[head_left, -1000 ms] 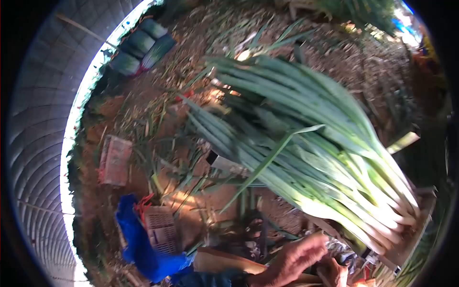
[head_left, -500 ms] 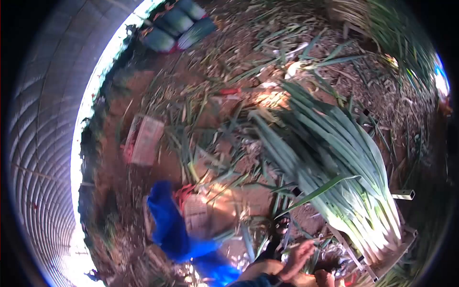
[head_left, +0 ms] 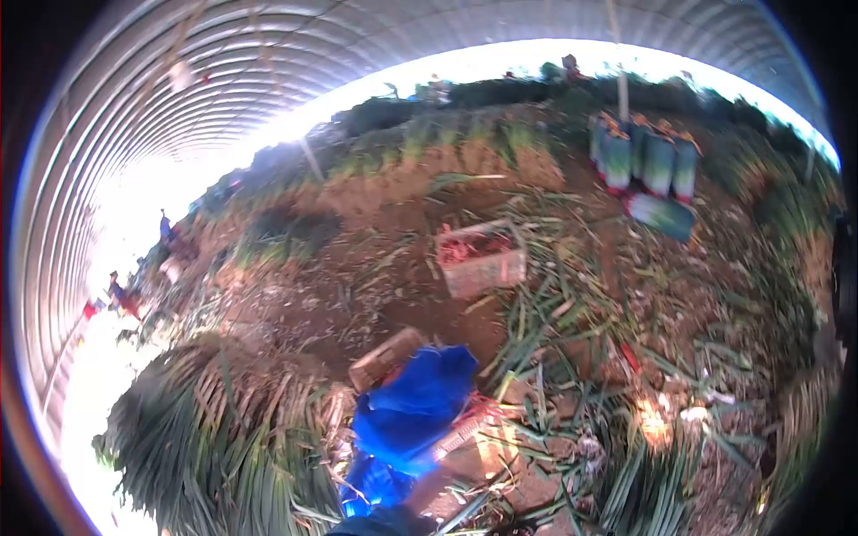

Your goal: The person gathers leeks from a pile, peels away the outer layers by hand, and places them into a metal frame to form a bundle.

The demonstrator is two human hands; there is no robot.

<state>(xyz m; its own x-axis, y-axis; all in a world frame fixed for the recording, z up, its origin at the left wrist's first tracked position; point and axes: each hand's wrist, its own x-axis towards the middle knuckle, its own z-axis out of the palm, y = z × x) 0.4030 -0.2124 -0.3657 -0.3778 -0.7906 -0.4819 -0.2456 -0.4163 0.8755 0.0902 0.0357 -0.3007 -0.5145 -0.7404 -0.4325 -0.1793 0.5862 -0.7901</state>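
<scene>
My left hand (head_left: pixel 431 488) shows at the bottom, smeared by motion, with a dark sleeve (head_left: pixel 380 522) behind it. It reaches up beside the lower edge of a bright blue cloth (head_left: pixel 416 402), overlapping it in this view; its fingers are blurred. Just above the hand, a small box (head_left: pixel 460 435) with red ties (head_left: pixel 483 409) lies partly under the cloth. Long green onion leaves (head_left: pixel 652 482) fan out at the lower right. My right hand is outside the view.
A crate of red ties (head_left: pixel 483 259) stands mid-floor, and a cardboard box (head_left: pixel 386 357) lies behind the cloth. A large onion heap (head_left: pixel 214 429) fills the lower left. Wrapped onion bundles (head_left: pixel 648 161) stand at back right. People (head_left: pixel 121 290) appear far left.
The view has swung left and up, bringing the crate and far rows into sight. My left hand has moved from beside the onion bundle toward the blue cloth. My right hand has left view.
</scene>
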